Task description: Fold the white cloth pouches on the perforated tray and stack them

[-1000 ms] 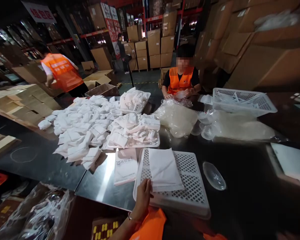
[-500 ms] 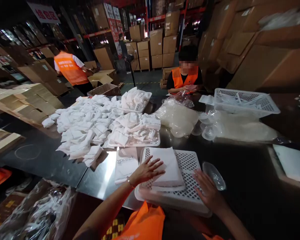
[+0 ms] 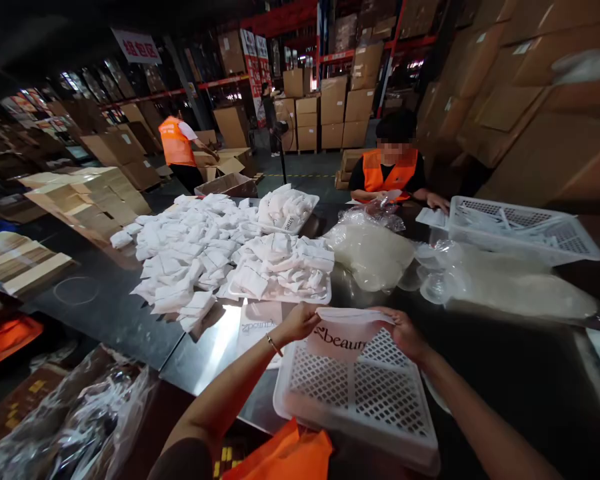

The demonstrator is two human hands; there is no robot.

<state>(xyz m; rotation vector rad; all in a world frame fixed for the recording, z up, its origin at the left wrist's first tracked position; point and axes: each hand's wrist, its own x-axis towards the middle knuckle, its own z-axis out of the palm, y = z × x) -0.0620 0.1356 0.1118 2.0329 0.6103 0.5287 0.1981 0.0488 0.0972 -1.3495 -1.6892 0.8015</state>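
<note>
A white bag with dark "beauty" lettering [image 3: 343,341] hangs between my two hands, its upper edge stretched level. My left hand [image 3: 301,321] is closed on its left corner. On the other corner, the fingers of my right hand [image 3: 403,333] are wrapped round the edge. Below the bag lies an overturned white plastic basket [image 3: 353,400] with a lattice base. Flat on the table left of the basket is another printed white bag [image 3: 253,327], partly covered by my left arm. Just beyond my hands, a white tray [image 3: 325,297] is heaped with small folded white packets [image 3: 280,267].
A large pile of white packets [image 3: 190,247] spreads across the left of the dark table [image 3: 115,320]. Clear plastic bags [image 3: 375,250] and a white basket [image 3: 525,230] stand far right. A co-worker in an orange vest [image 3: 387,177] sits opposite. Cardboard boxes [image 3: 333,110] fill the background.
My hands, earlier spread over the folded white stack and the basket, now grip the printed bag and hold it up above the basket. The view has shifted left.
</note>
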